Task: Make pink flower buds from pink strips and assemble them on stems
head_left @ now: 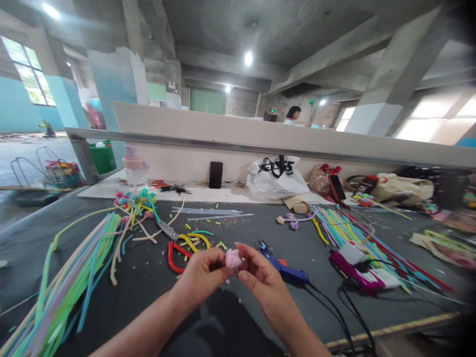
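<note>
A small pink fluffy flower (pixel 233 258), seemingly of pipe cleaner, is held up above the dark table between both hands. My left hand (pixel 203 272) pinches it from the left with thumb and forefinger. From the right, my right hand (pixel 262 275) curls its fingers round it, the forefinger at its top edge and the thumb a little lower. Just beyond my left hand lie scissors (pixel 169 230) with red and yellow handles. To the right of my right hand rests a blue glue gun (pixel 290 272), its cord running toward the front edge.
Bundles of coloured pipe cleaners (pixel 80 263) lie left, with more (pixel 345 228) at right. A magenta and white power strip (pixel 362 275) sits at right. Behind stand a bottle (pixel 134 168), a phone (pixel 215 175) and a white bag (pixel 275 181). A person (pixel 292 115) is beyond the partition.
</note>
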A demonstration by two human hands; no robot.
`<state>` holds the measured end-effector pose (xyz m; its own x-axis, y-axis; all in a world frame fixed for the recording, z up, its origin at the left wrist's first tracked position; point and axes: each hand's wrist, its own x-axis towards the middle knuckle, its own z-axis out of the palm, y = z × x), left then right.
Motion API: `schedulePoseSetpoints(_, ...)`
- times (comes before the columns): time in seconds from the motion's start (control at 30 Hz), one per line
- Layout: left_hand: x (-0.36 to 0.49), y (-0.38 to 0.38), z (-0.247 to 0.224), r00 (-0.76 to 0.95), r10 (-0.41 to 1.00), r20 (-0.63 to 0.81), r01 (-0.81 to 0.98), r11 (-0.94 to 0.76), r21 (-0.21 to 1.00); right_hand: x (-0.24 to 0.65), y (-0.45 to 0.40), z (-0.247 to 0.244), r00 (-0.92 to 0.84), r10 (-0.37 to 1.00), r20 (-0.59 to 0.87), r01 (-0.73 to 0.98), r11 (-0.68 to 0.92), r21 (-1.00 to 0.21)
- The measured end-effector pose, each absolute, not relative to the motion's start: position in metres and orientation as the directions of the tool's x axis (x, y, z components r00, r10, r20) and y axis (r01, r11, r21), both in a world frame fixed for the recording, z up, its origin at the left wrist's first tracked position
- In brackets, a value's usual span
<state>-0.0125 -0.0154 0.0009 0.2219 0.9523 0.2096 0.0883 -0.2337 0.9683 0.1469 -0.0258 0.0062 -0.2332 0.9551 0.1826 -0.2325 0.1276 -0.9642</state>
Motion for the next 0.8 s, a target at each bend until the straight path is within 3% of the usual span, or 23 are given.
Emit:
schedulePoseSetpoints(0.17, -0.011, -0.022, 0.003, 0.253, 0.885, 0.391, 0.361, -0.462, 0.810, 0.149, -0.025, 0.007, -0.263, 0.942, 0.206, -0.134, 0.176, -0.975)
schedulePoseSetpoints(0.3, -0.013, -0.026, 0.001, 0.263, 0.850, 0.456, 0.488, -0.525, 0.697, 0.151, -0.022, 0.005, -0.248, 0.953, 0.172, -0.099, 0.152, -0.983)
schedulePoseSetpoints(0.57, -0.017, -0.028, -0.003, 0.301, 0.756, 0.581, 0.538, -0.638, 0.551, 0.150, -0.017, -0.004, -0.215, 0.968, 0.128, -0.194, 0.086, -0.977)
schedulePoseSetpoints(0.8, -0.017, -0.028, 0.000, 0.287, 0.736, 0.613, 0.544, -0.652, 0.527, 0.147, -0.018, -0.002, -0.223, 0.968, 0.112, -0.189, 0.070, -0.980)
